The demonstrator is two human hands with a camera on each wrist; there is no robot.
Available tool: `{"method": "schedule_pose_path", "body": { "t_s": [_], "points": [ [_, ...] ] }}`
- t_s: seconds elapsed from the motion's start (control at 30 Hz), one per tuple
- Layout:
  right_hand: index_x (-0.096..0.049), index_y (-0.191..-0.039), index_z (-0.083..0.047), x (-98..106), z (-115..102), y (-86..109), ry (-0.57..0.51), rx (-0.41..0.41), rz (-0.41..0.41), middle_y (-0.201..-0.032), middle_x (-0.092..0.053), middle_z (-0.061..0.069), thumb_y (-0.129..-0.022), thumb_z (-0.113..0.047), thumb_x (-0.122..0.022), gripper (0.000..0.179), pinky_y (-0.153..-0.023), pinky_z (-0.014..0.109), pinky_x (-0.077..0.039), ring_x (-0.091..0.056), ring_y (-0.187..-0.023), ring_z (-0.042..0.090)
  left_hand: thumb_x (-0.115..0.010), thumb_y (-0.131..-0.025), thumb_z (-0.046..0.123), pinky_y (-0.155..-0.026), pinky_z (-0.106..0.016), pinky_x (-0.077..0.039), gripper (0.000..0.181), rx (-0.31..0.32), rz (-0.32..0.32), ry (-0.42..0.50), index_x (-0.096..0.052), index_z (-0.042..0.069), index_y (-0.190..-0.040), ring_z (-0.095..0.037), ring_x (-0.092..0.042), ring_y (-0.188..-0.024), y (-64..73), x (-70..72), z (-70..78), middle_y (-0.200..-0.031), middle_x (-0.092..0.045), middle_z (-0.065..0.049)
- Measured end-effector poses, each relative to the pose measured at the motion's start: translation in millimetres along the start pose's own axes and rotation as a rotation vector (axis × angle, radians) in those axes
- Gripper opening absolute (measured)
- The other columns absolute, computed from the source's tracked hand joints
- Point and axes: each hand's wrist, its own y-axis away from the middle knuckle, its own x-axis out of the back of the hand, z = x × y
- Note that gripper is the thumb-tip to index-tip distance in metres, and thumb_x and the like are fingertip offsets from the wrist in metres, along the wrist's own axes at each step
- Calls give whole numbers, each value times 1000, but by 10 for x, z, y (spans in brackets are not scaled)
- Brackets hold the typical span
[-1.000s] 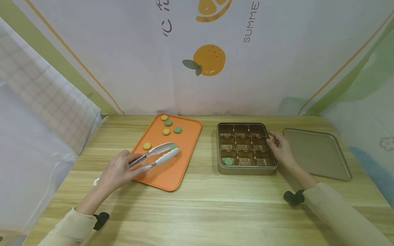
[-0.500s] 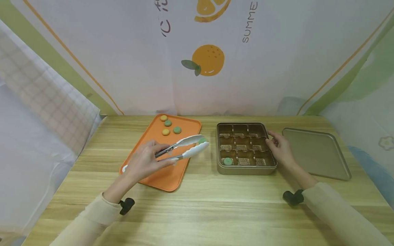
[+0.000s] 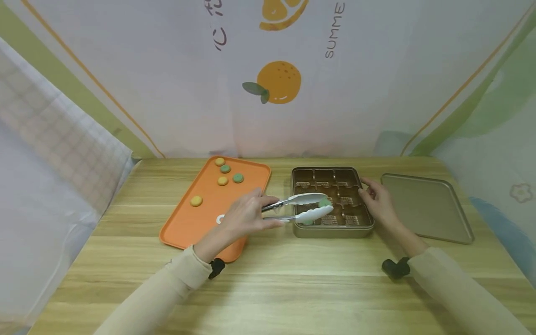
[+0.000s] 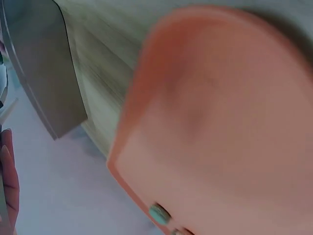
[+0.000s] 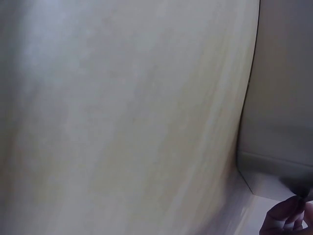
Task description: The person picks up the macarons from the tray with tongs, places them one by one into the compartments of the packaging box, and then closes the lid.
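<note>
From the head view, I see the left hand (image 3: 244,215) holding a pair of tongs (image 3: 313,214) near the middle of their length, the thumb below and the fingers above, squeezing the two arms partway together. Between the pale, wavy tips sits a green cookie (image 3: 324,203), above the box (image 3: 332,232) with its nine compartments; how high above it I can't tell. The cookie looks light, with a crisp shell that would probably crack or slip if squeezed hard, so a gentle grip on opposite sides of its edge seems best. Another green cookie (image 3: 307,222) shows beneath the tips, in the front left compartment. The right hand (image 3: 380,203) touches the right side of the box, thumb at the rim, a little apart from the forefinger; whether they pinch it or just press, I can't say. The box looks stiff and easily nudged. More cookies lie on the orange tray (image 3: 205,228), and a flat lid (image 3: 431,209) rests to the right on the tabletop (image 3: 301,288). The left wrist view is mostly blurred tray, with fingertips close together at its edge. The right wrist view catches curled fingers against the box's corner.
</note>
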Motion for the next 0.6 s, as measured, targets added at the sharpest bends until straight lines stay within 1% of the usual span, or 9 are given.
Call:
{"method": "schedule_pose_path", "body": {
  "t_s": [0.1, 0.37, 0.5, 0.6],
  "points": [
    [-48, -126, 14, 2, 10, 0, 2, -8, -5, -73, -47, 9, -93, -2, -52, 37, -46, 20, -34, -37, -52, 0, -81, -69, 40, -50, -19, -30, 53, -14, -28, -13, -70, 14, -113, -9, -36, -61, -75, -54, 57, -77, -50, 2],
    [-49, -125, 14, -7, 7, 2, 4, 3, 5, -73, -47, 10, -93, -1, -52, 36, -47, 20, -33, -36, -52, 0, -78, -72, 47, -50, -19, -26, 55, -1, -111, -57, -68, 17, -117, -8, -35, -60, -187, -97, 156, -77, -48, 4],
    [-50, -125, 14, -10, 20, 2, 5, 8, 8, -73, -47, 10, -93, -1, -52, 36, -47, 20, -34, -37, -52, 0, -76, -73, 49, -49, -20, -26, 55, 3, -130, -72, -68, 16, -117, -9, -35, -60, -220, -94, 183, -77, -45, 4],
    [-50, -125, 14, -20, 41, -5, 3, 10, 14, -73, -47, 10, -93, -1, -53, 35, -47, 20, -34, -37, -53, -1, -76, -73, 48, -49, -20, -27, 55, 3, -137, -67, -68, 16, -117, -10, -37, -62, -245, -82, 200, -78, -46, 4]
  ]
}}
